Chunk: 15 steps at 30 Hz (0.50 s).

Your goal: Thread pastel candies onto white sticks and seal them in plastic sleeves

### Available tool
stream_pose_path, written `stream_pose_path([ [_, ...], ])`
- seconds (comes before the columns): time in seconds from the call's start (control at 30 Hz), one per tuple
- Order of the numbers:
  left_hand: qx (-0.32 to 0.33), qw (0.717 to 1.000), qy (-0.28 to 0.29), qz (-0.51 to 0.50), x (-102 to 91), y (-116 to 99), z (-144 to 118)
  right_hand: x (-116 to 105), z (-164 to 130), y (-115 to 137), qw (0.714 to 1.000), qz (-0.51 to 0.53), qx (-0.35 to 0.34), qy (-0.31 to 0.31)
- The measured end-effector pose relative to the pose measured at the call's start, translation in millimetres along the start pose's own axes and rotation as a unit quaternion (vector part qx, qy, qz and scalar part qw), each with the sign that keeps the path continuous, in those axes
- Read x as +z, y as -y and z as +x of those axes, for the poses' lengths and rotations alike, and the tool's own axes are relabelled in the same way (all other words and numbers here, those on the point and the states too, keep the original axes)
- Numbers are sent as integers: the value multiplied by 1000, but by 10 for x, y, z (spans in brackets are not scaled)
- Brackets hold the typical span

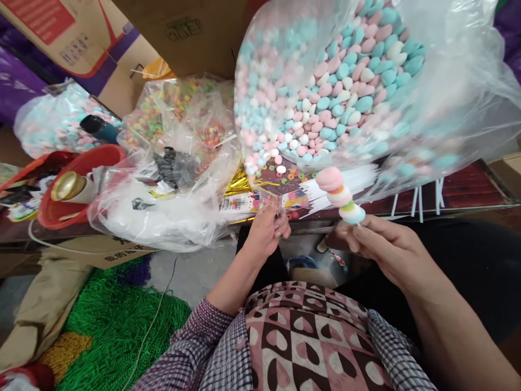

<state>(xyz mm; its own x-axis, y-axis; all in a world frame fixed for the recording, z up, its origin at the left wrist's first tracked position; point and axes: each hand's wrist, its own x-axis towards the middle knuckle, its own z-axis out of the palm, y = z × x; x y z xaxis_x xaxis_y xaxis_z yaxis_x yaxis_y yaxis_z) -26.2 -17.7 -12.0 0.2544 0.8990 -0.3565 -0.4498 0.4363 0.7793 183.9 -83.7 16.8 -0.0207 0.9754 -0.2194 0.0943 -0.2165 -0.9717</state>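
Observation:
My right hand [386,250] pinches the thin stick of a candy skewer [343,198], held upright and slightly tilted. Pink, white and blue soft pieces are threaded on it, with an orange and a green ring between them. At the table edge my left hand [271,228] has its fingers curled together; what they pinch, if anything, I cannot make out. Beside that hand lie printed clear wrappers [240,202] and gold twist ties [240,183]. A bundle of white sticks [358,183] rests behind the skewer, near a few loose candy rings [292,175].
A big clear bag of pink, blue and white candies [325,108] fills the back right. Further left are a bag of coloured rings [171,108], a crumpled plastic bag [163,209] and a red basket [61,220]. Green tinsel [118,320] covers the floor at lower left.

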Motion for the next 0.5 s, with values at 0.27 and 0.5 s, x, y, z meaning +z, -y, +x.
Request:
stream_pose_path([
  [0.27, 27, 999, -16, 8, 8, 9, 21, -142, -85, 170, 983, -166, -56, 46],
  [0.5, 64, 995, -40, 64, 6, -54, 31, -299, -87, 200, 961, -257, -80, 60],
])
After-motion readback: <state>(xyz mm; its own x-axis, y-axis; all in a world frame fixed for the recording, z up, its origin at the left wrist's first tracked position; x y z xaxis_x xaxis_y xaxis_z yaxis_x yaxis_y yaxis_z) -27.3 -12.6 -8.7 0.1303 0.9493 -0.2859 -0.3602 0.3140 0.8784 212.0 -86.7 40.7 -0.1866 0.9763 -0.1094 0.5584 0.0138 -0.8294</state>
